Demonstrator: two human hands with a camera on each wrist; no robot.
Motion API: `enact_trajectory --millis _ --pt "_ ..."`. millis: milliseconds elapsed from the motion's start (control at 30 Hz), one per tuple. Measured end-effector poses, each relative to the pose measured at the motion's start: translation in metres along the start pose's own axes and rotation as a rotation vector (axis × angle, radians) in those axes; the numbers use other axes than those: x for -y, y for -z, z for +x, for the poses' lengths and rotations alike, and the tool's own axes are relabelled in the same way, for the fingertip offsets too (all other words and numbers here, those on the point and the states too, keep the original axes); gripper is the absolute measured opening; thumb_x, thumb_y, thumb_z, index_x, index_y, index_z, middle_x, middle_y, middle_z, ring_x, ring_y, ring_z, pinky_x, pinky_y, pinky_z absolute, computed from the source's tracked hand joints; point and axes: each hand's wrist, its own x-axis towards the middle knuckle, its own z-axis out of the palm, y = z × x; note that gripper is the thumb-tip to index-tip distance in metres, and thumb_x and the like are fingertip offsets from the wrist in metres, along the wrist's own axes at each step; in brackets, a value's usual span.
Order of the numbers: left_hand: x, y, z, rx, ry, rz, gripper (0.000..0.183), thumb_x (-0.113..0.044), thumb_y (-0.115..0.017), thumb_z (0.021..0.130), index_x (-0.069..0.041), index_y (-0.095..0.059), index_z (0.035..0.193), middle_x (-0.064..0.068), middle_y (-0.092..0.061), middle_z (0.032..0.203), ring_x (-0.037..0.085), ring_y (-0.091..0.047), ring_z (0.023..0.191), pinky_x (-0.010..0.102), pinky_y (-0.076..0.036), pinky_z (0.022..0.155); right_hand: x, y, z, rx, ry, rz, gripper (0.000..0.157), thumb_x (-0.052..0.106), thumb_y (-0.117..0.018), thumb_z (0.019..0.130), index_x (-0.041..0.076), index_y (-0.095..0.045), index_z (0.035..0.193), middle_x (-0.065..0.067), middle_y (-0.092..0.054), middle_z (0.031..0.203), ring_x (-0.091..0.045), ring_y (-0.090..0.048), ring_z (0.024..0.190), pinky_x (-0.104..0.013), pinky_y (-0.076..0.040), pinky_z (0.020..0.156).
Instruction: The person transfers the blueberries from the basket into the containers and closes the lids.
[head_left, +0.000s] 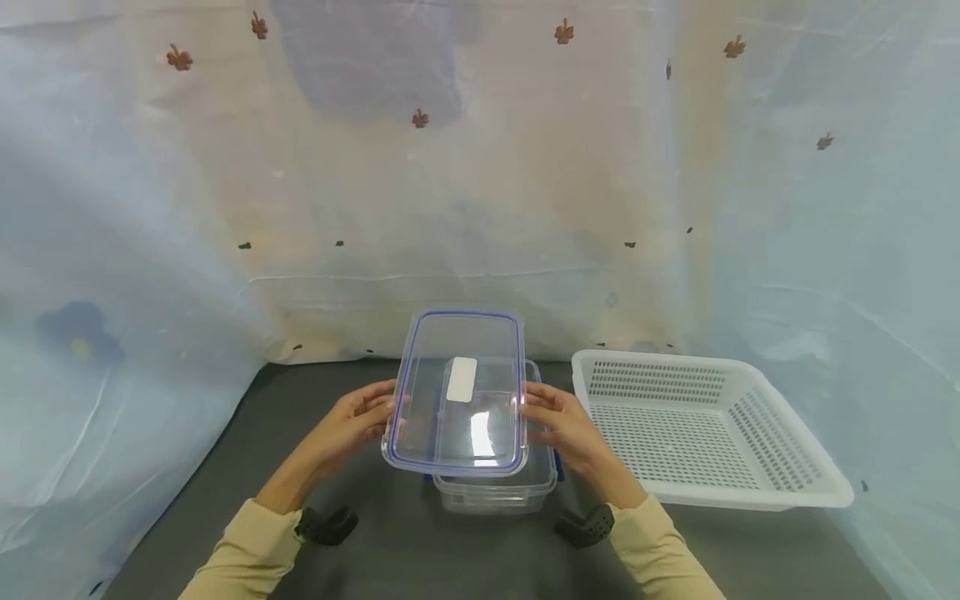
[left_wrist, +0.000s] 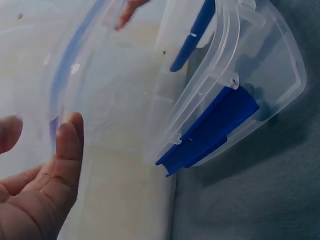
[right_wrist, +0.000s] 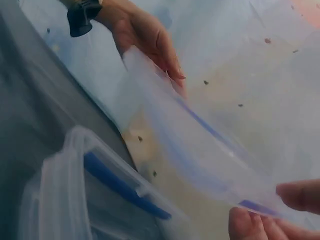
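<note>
A clear plastic lid (head_left: 427,392) with a blue seal and a white label is held tilted above a clear food container (head_left: 491,500). My left hand (head_left: 358,427) pinches the lid's left edge, thumb on one side and fingers on the other. Opposite it, my right hand (head_left: 561,427) pinches the right edge; the right wrist view shows its thumb and fingers (right_wrist: 245,225) on either side of the rim. The container rests on the dark table, with blue side clips (left_wrist: 210,130) hanging off its rim. Seen through the lid, part of the container is blurred.
To the right of the container stands a white perforated plastic basket (head_left: 675,442), close to my right forearm. A patterned sheet (head_left: 480,208) hangs behind and along the sides of the dark table (head_left: 397,550). Each wrist wears a black device (head_left: 327,527).
</note>
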Motion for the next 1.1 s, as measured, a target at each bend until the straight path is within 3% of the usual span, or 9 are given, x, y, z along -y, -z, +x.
enact_trajectory --millis 133,233,600,767,867,967,1100 --pt "-0.003 -0.002 0.014 0.017 -0.061 0.004 0.050 -0.013 -0.050 0.103 0.006 -0.032 0.146 0.027 -0.052 0.132 0.028 -0.060 0.112 0.034 -0.048 0.094 0.007 0.008 -0.003 0.012 0.084 -0.039 0.048 -0.002 -0.062 0.091 -0.010 -0.045 0.135 -0.019 -0.058 0.126 -0.019 -0.064 0.100 -0.038 -0.053 0.083" --pt "-0.008 -0.005 0.020 0.001 -0.135 0.061 0.048 -0.011 -0.054 0.101 0.007 -0.039 0.142 0.027 -0.056 0.127 0.027 -0.063 0.109 0.035 -0.049 0.092 0.014 0.013 -0.006 0.013 0.187 -0.103 0.049 -0.004 -0.065 0.089 -0.009 -0.047 0.134 -0.024 -0.057 0.128 -0.021 -0.065 0.100 -0.035 -0.054 0.083" --pt "-0.025 -0.008 0.022 -0.080 -0.490 0.407 0.029 0.003 -0.068 0.088 -0.001 -0.063 0.117 0.013 -0.068 0.111 0.019 -0.067 0.096 0.029 -0.055 0.076 0.031 0.026 -0.007 0.017 0.742 -0.511 0.036 -0.012 -0.069 0.082 -0.005 -0.063 0.117 -0.018 -0.067 0.112 -0.028 -0.067 0.095 -0.033 -0.055 0.079" --pt "-0.020 -0.008 0.033 -0.091 -0.629 0.599 0.036 0.006 -0.074 0.081 -0.006 -0.069 0.114 0.008 -0.069 0.111 0.018 -0.066 0.100 0.028 -0.054 0.079 0.034 0.032 -0.001 -0.032 0.933 -0.823 0.040 -0.010 -0.073 0.077 0.004 -0.069 0.115 -0.009 -0.069 0.111 -0.021 -0.066 0.097 -0.028 -0.053 0.081" --pt "-0.013 -0.007 0.045 -0.073 -0.768 0.765 0.044 0.011 -0.076 0.076 -0.006 -0.068 0.116 0.009 -0.066 0.118 0.025 -0.062 0.110 0.036 -0.051 0.089 0.033 0.036 0.005 0.011 1.026 -1.036 0.045 -0.008 -0.075 0.075 0.004 -0.068 0.118 -0.010 -0.067 0.117 -0.026 -0.064 0.104 -0.034 -0.052 0.086" --pt "-0.003 -0.007 0.056 -0.072 -0.894 0.927 0.048 0.015 -0.077 0.072 -0.003 -0.068 0.115 0.012 -0.065 0.120 0.031 -0.061 0.110 0.042 -0.051 0.088 0.032 0.039 0.010 0.064 1.125 -1.236 0.047 -0.007 -0.077 0.073 0.001 -0.067 0.119 -0.013 -0.066 0.119 -0.032 -0.063 0.107 -0.041 -0.052 0.087" --pt "0.009 -0.008 0.066 -0.042 -0.974 1.069 0.047 0.019 -0.075 0.069 0.002 -0.067 0.113 0.016 -0.064 0.119 0.034 -0.060 0.109 0.049 -0.049 0.089 0.035 0.043 0.017 0.118 1.197 -1.449 0.049 -0.005 -0.080 0.070 0.000 -0.068 0.117 -0.013 -0.067 0.118 -0.030 -0.064 0.105 -0.043 -0.054 0.082"
